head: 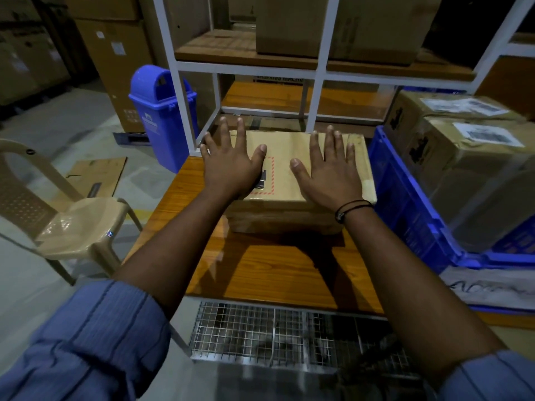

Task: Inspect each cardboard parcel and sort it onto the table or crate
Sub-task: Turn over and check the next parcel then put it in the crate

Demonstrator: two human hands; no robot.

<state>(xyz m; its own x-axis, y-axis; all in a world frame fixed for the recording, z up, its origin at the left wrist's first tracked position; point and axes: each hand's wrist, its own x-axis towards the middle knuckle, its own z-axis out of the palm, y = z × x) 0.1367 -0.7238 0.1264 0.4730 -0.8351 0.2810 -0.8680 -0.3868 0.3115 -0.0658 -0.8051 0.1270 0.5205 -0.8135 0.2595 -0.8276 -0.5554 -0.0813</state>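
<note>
Far left: beige plastic chair point(72, 224) on the floor, a flattened piece of cardboard point(95, 175) lying beyond it. Further back, a blue bin point(162, 111) standing upright beside the white shelf frame point(179, 82). Rolled blue sleeves point(95, 340) at the bottom corners, bare forearms reaching forward over a wire mesh basket point(260, 331) at the near edge of the wooden table point(260, 273).

Centre: one cardboard parcel point(289, 180) resting on the table's far half, top face up, a red dashed rectangle partly visible between the hands. Left hand point(231, 163) spread flat on the parcel's left part, fingers splayed, palm down, gripping nothing. Right hand point(330, 169) likewise laid flat on the right part of the top, fingers extended, grasping nothing; a dark band point(351, 209) around that wrist.

Right: blue crate point(405, 198) just beside the table, holding taped cardboard boxes point(477, 169) with white labels on top. Larger cartons on the shelf behind.
</note>
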